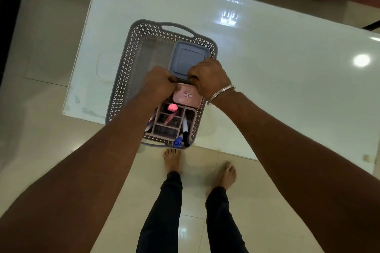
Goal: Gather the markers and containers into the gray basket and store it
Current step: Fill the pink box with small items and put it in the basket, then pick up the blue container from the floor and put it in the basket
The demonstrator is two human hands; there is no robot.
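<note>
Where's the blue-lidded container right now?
In the head view, the blue-lidded container sits inside the gray basket at its far right corner, just beyond both hands and the pink box.

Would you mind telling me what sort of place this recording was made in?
Probably a room in a home. A glossy white table stands on a tiled floor, the person's feet are bare, and a gray basket of markers and containers sits on the table.
</note>
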